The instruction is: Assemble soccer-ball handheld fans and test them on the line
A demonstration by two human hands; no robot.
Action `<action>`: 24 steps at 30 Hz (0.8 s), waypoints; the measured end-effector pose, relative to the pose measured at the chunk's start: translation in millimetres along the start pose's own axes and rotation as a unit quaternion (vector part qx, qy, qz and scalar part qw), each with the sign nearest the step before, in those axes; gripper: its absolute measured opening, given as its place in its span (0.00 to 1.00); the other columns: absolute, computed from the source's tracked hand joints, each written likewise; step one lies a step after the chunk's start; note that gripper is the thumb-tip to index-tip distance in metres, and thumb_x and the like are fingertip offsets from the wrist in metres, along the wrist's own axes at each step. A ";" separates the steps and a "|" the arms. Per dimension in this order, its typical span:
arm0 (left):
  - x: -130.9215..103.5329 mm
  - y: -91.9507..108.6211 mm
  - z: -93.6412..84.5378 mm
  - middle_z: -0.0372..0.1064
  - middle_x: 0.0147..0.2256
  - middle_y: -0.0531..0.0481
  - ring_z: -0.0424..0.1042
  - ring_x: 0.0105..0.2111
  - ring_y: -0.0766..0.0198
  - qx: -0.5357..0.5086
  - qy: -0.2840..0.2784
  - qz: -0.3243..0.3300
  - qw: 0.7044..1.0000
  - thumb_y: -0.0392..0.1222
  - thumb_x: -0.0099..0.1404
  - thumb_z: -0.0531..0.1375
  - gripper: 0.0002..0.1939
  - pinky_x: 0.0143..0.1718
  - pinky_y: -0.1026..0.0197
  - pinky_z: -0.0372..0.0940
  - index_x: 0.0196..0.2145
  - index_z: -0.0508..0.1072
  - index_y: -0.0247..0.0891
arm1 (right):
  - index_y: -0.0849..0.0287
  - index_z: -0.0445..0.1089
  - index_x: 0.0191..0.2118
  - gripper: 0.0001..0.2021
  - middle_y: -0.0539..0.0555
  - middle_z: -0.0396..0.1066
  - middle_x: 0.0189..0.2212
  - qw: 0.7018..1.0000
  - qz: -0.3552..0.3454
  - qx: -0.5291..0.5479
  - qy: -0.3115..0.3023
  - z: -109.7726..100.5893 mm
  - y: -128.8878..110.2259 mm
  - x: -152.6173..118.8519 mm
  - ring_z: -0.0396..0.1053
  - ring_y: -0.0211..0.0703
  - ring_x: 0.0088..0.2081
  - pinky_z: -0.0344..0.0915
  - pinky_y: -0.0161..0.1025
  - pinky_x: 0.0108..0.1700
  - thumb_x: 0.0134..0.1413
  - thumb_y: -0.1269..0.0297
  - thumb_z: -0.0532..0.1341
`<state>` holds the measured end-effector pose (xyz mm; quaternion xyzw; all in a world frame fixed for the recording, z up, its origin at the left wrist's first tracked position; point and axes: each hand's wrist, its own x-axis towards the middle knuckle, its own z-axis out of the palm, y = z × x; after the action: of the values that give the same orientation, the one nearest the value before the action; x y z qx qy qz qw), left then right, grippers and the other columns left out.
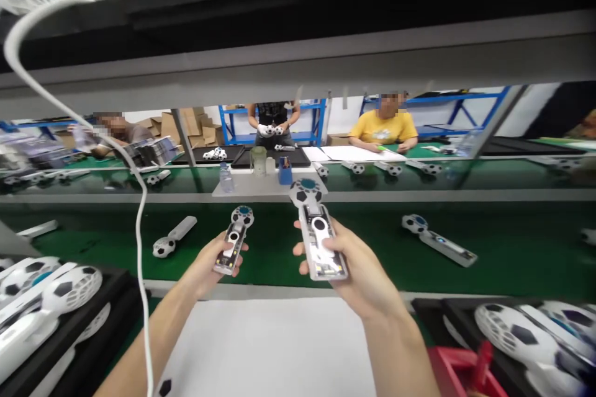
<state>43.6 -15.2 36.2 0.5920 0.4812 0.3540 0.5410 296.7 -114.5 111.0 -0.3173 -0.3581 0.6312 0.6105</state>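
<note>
My left hand (212,263) is closed around a handheld fan (229,252) with a soccer-ball patterned head and a handle whose inside shows. In my right hand (356,260) is a second such handheld fan (321,245), held nearer to me, its circuit parts visible and my thumb on the white piece of its handle. Both fans are held up over the front edge of the green conveyor belt (279,242). Beyond my left hand another soccer-ball fan (174,237) lies on the belt. To the right lies one more, with its handle opened (440,240).
A white cable (139,217) hangs down at the left. Trays (116,298) of fans stand at both sides, with a red bin (460,372) at the lower right. White paper (274,347) covers the bench. Across the belt, people (384,127) sit and stand, one holding white-and-black pieces.
</note>
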 end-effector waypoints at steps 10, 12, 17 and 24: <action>-73.6 48.9 32.8 0.68 0.45 0.46 0.70 0.35 0.65 -0.430 -0.117 0.055 0.894 0.37 0.63 0.61 0.16 0.26 0.65 0.71 0.49 0.69 0.41 | 0.58 0.76 0.45 0.15 0.55 0.76 0.49 0.991 -0.014 0.117 -0.060 11.1 15.0 2.3 0.77 0.47 0.41 0.78 0.42 0.38 0.50 0.71 0.62; -77.3 46.7 33.9 0.67 0.43 0.48 0.68 0.33 0.67 -0.448 -0.142 0.069 0.880 0.36 0.62 0.61 0.19 0.25 0.67 0.69 0.51 0.67 0.43 | 0.58 0.75 0.47 0.16 0.56 0.78 0.44 0.990 -0.004 0.114 -0.087 13.6 20.9 5.9 0.78 0.45 0.38 0.77 0.40 0.37 0.51 0.70 0.61; -78.7 52.1 32.0 0.67 0.42 0.49 0.70 0.34 0.63 -0.384 -0.131 0.121 0.906 0.33 0.60 0.63 0.30 0.28 0.59 0.72 0.56 0.58 0.50 | 0.57 0.65 0.55 0.23 0.55 0.77 0.34 0.995 -0.050 -0.032 -0.083 25.7 42.5 9.9 0.75 0.44 0.28 0.71 0.37 0.29 0.52 0.68 0.63; -70.4 50.4 24.4 0.70 0.34 0.50 0.74 0.26 0.63 -0.345 -0.153 0.119 0.918 0.39 0.60 0.66 0.25 0.27 0.61 0.69 0.50 0.60 0.40 | 0.49 0.46 0.69 0.38 0.55 0.72 0.39 0.988 -0.082 -0.111 -0.073 37.0 57.8 2.3 0.72 0.49 0.38 0.74 0.43 0.33 0.56 0.67 0.64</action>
<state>55.8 -87.2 88.8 0.4684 0.1667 0.4652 0.7324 234.2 -114.5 82.6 -0.3058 -0.4946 0.5567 0.5932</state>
